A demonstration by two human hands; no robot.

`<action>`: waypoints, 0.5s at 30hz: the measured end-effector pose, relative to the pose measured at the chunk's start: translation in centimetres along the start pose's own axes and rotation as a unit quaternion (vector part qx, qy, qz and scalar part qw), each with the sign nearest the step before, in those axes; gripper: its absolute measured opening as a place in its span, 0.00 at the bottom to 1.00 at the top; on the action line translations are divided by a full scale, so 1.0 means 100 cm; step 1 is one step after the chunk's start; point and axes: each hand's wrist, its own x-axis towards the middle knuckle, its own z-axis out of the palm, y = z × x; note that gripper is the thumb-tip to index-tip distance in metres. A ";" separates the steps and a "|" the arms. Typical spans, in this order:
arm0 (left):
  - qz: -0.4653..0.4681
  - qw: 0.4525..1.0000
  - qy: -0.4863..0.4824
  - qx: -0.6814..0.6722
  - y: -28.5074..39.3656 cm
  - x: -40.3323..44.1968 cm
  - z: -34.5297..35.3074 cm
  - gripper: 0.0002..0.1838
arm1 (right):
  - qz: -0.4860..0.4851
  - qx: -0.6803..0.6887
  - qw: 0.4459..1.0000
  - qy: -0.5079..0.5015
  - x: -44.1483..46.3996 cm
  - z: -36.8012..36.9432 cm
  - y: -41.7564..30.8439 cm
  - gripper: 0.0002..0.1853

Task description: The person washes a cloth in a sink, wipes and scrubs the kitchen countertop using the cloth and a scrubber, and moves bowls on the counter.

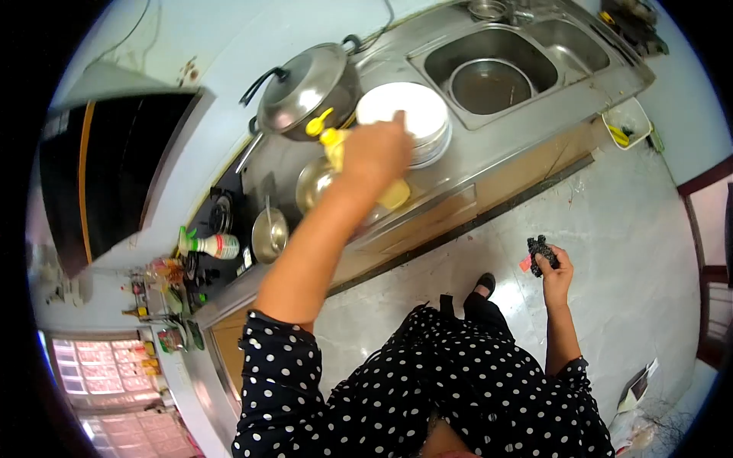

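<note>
My left hand [378,156] is over the counter, its back up and slightly blurred. It is closed around a yellow pump bottle [395,196], whose pump head sticks out to the left; most of the fingers are hidden. One finger stretches out in front of a stack of white dishes [397,103]; whether it touches them I cannot tell. Out to the right above the floor, my right hand [560,271] pinches a dark, crumpled, wiry-looking wad [541,256] with a small pink piece at its side. Partly behind my left forearm sits a metal bowl [311,182].
A large lidded wok [317,84] stands behind the bottle. At the right, the sink [550,61] holds a round metal basin [489,85]. A small pan [269,235] and a spray bottle [217,246] stand at the left. A white bin [632,122] hangs by the counter's end.
</note>
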 end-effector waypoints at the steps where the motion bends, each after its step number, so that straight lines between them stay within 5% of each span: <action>1: 0.021 0.999 -0.010 -0.034 0.005 -0.029 0.003 0.15 | -0.013 -0.020 1.000 -0.009 -0.009 0.006 -0.002 0.12; 4: 0.128 0.989 -0.054 -0.049 -0.007 -0.131 0.023 0.09 | -0.053 -0.030 0.997 -0.045 -0.040 0.026 -0.004 0.12; 5: 0.098 0.987 -0.060 -0.110 -0.019 -0.169 0.030 0.09 | -0.070 -0.034 0.995 -0.054 -0.050 0.034 0.001 0.12; 9: -0.081 0.963 -0.035 -0.253 -0.099 -0.337 0.071 0.11 | -0.046 -0.034 0.989 -0.137 -0.118 0.076 -0.062 0.11; 13: -0.252 0.905 0.054 -0.340 -0.194 -0.544 0.144 0.08 | -0.109 -0.047 0.973 -0.200 -0.152 0.117 -0.024 0.10; 15: -0.417 0.760 0.007 -0.499 -0.216 -0.629 0.150 0.07 | -0.104 -0.037 0.970 -0.216 -0.177 0.139 -0.028 0.11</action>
